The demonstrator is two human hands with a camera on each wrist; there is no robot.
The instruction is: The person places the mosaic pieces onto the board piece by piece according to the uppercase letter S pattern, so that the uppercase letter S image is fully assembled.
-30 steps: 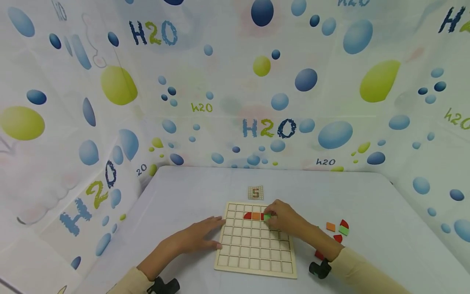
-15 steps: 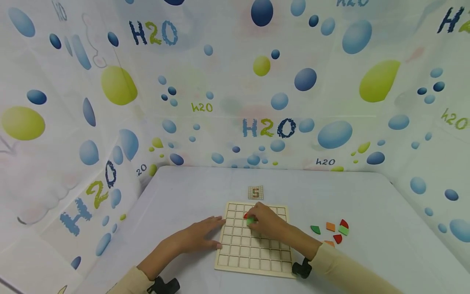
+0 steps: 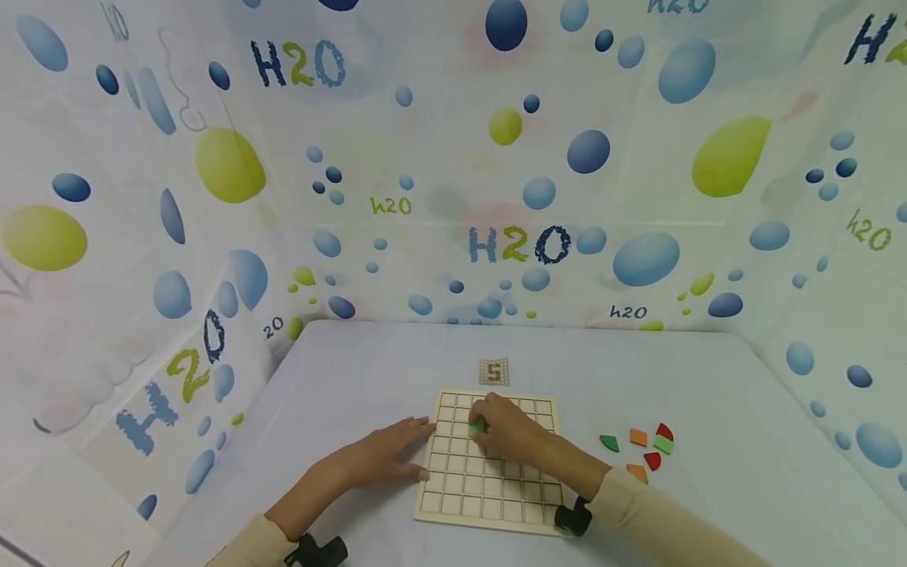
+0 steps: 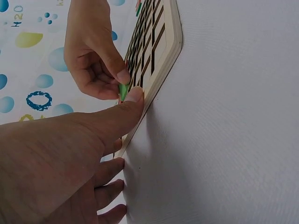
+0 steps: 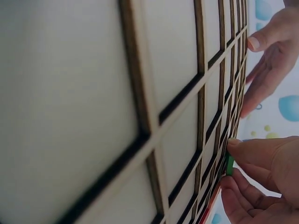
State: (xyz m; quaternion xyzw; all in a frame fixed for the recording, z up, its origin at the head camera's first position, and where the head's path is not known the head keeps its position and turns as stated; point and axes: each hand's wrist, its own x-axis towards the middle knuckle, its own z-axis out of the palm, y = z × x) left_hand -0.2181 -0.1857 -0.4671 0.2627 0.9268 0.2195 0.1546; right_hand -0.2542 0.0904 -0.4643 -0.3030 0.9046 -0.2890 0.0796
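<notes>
My right hand [image 3: 505,428] pinches a small green tile [image 3: 477,427] between thumb and fingers, close over the upper left part of a wooden grid board [image 3: 489,504]. In the right wrist view the green tile [image 5: 230,165] shows edge-on at the fingertips, with a bit of red just below it on the board. The hand hides the red and orange tiles in the row from the head view. At the board's left edge rests my left hand [image 3: 386,453], fingers spread and thumb against the side. The left wrist view shows its thumb [image 4: 134,95] at the wooden rim.
Loose tiles lie right of the board: a dark green one [image 3: 608,443], orange ones [image 3: 638,437], red ones [image 3: 652,461] and a light green one [image 3: 664,445]. A small card [image 3: 494,372] with an S-like pattern lies behind the board on the white table [image 3: 368,362].
The right hand has moved left across the board with the green tile, from the right end of the coloured row to its left end. The left hand stays put.
</notes>
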